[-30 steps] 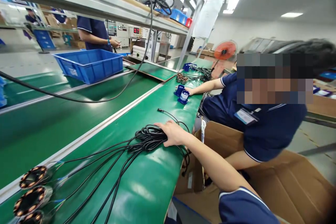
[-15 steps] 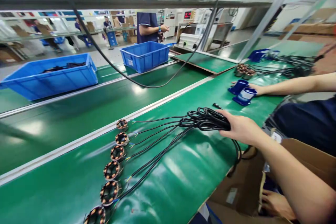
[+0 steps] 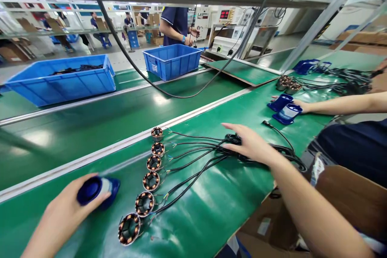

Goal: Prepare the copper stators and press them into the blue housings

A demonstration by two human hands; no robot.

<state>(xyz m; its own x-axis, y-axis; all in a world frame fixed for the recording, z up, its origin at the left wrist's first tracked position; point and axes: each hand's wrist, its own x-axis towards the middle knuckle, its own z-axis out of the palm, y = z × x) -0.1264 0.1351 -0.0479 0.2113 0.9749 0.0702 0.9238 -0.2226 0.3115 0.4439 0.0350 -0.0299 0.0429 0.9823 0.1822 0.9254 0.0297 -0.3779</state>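
Observation:
My left hand [image 3: 71,201] is closed around a dark blue plastic housing [image 3: 90,190] with a round opening and a pale band, at the left. Over the black cable bundle [image 3: 260,151], my right hand [image 3: 246,143] has its fingers apart; part of the bundle is hidden beneath it. Copper-wound stator rings [image 3: 144,203] stand in a slanting row between my hands. Black cables run from beside the rings to the bundle, with thin coloured wires at their ends. A cable plug [image 3: 267,123] lies beyond my right hand.
Two blue bins [image 3: 172,62] stand across the green bench [image 3: 193,217]. At right, a co-worker's hand [image 3: 302,107] is at two blue housings [image 3: 287,113], near more stators [image 3: 288,84] and cables. A cardboard box [image 3: 347,201] sits at lower right. A black cable [image 3: 181,96] hangs overhead.
My left hand has come into view at left with a blue housing. My right hand has loosened from the cable bundle, now lying on the bench. The hand inside the box is gone from view.

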